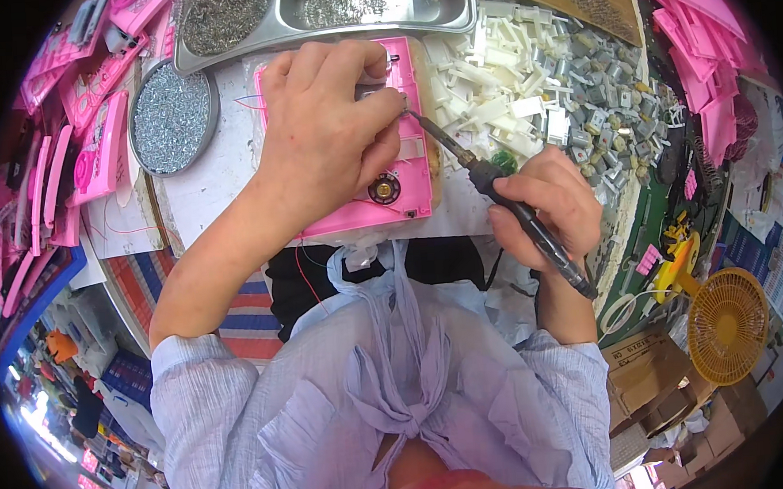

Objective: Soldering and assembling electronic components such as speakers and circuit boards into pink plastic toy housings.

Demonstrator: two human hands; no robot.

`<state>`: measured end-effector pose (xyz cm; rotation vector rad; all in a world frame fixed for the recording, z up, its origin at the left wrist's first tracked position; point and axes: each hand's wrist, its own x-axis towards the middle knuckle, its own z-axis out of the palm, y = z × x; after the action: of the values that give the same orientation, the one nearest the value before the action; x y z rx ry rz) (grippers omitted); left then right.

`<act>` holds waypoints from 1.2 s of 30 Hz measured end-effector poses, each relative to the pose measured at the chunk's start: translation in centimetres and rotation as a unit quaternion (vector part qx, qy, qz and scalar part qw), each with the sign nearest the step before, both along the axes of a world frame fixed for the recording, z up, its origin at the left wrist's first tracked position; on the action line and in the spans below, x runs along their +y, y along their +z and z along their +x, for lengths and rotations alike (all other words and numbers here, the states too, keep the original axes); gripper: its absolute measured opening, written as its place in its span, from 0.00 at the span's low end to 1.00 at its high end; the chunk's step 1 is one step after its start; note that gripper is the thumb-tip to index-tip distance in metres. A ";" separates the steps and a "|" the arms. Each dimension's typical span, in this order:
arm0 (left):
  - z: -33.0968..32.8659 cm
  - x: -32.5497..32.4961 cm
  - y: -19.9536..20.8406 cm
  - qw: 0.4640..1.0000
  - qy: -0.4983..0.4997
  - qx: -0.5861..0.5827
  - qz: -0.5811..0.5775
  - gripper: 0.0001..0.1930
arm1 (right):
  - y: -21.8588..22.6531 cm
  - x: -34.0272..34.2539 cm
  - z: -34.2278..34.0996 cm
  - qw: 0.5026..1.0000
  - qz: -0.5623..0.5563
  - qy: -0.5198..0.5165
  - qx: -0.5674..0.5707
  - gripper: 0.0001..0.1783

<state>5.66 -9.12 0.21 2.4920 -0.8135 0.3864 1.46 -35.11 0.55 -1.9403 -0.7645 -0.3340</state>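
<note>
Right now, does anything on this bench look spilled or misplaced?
Possibly: right of the pink case, white parts lie heaped loose and mingle with grey parts, whereas silvery bits sit in a round dish.

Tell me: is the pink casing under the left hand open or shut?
Open: the pink casing shows its inside, with a round black part exposed; the left hand hides some of it.

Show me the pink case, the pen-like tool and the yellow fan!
Pink case [416, 181], head view: surface near its right edge.
Pen-like tool [524, 214], head view: its black handle.
Yellow fan [728, 326], head view: its round grille.
</note>
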 end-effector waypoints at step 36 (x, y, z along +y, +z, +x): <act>-1.5 1.8 1.2 0.997 0.040 -0.059 -0.021 0.21 | 0.2 -1.4 -0.7 1.000 0.018 -0.020 0.006 0.15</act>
<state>4.20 -7.27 1.40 2.4872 -0.7453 0.5759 0.77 -36.46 0.70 -1.9244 -0.7089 -0.3581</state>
